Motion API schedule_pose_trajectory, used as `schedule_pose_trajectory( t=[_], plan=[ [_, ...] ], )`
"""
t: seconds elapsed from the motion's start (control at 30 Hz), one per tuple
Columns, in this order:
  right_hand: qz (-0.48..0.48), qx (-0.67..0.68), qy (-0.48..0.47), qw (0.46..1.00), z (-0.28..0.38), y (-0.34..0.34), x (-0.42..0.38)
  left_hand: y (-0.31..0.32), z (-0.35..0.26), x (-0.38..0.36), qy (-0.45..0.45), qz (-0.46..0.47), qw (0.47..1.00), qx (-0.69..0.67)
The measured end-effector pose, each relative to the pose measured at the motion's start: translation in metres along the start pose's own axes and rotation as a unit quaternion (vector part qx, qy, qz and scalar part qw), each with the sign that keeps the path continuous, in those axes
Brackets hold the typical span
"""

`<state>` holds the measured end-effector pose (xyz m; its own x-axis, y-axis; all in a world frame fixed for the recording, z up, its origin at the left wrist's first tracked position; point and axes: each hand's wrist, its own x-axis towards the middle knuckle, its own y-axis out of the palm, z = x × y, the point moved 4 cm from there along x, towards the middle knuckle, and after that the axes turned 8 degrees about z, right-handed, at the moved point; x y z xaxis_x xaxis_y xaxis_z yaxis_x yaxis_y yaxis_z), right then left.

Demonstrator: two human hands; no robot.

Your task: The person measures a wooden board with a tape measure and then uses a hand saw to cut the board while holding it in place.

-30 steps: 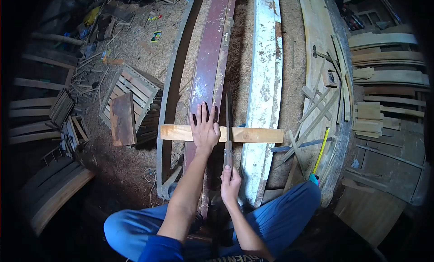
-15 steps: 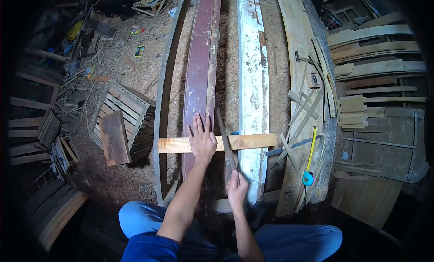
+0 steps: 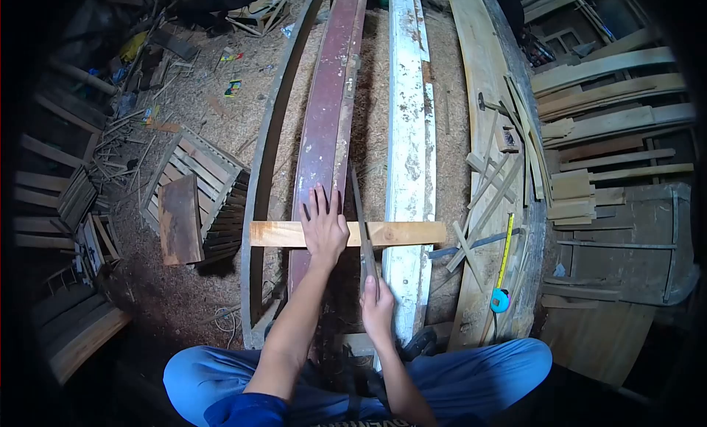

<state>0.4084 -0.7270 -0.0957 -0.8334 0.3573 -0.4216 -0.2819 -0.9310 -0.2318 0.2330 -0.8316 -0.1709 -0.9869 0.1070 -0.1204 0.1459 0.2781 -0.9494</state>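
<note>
A pale wooden board (image 3: 412, 234) lies crosswise over a maroon-painted beam (image 3: 321, 132) and a white-painted beam (image 3: 406, 143). My left hand (image 3: 325, 234) presses on it above the maroon beam, palm down with the fingers stretched out. Closed around the handle of a hand saw (image 3: 361, 213), my right hand (image 3: 377, 310) is on the near side of the board. The narrow blade crosses the board in the gap between the two beams. Whether its teeth have cut in is too small to tell.
At right, a long plank (image 3: 460, 309) bears thin strips, a hammer (image 3: 492, 103) and a tape measure (image 3: 500, 300) with its yellow blade out. A slatted wooden crate (image 3: 166, 143) stands left on the shavings-covered floor. Stacked curved timber (image 3: 604, 88) lies far right.
My right hand and the saw have come slightly toward me and to the left. My left hand stays pressed on the board. The whole view has shifted a little.
</note>
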Motion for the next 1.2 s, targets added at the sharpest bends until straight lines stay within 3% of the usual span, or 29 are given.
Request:
schedule_pose_trajectory(
  t=[0.17,0.23,0.3,0.37,0.43,0.77,0.97,1.03,1.17,1.2],
  plan=[
    [0.02,0.064,0.055,0.996,0.001,0.004,0.023,0.005,0.001,0.002,-0.003,0.009,1.0,0.004],
    [-0.009,0.02,0.05,0.998,-0.005,0.009,0.024,0.002,0.0,0.001,0.005,-0.001,1.0,0.007],
    [-0.02,-0.108,-0.039,0.993,-0.001,0.007,0.009,-0.001,-0.002,-0.005,-0.001,0.008,1.0,0.026],
    [-0.024,-0.111,-0.067,0.991,-0.004,0.005,0.014,0.002,-0.003,-0.002,-0.001,0.003,0.999,0.038],
    [0.001,0.108,0.054,0.993,0.007,0.005,0.02,0.006,0.0,-0.002,-0.012,0.028,1.0,0.005],
    [-0.011,0.017,0.036,0.999,-0.007,0.01,0.011,0.01,0.0,-0.003,0.001,0.002,1.0,0.018],
    [-0.02,-0.082,-0.034,0.996,-0.003,-0.002,-0.03,0.003,-0.001,-0.005,0.005,-0.03,1.0,0.001],
    [-0.014,-0.012,0.045,0.999,-0.003,-0.007,-0.044,0.006,-0.001,-0.006,0.004,-0.028,1.0,0.004],
    [0.002,-0.02,0.023,1.0,-0.001,0.001,0.015,0.006,0.0,-0.005,0.008,-0.03,1.0,0.002],
    [0.0,-0.08,-0.002,0.997,0.001,0.003,0.023,0.004,0.0,-0.008,0.008,-0.027,1.0,0.005]
  ],
)
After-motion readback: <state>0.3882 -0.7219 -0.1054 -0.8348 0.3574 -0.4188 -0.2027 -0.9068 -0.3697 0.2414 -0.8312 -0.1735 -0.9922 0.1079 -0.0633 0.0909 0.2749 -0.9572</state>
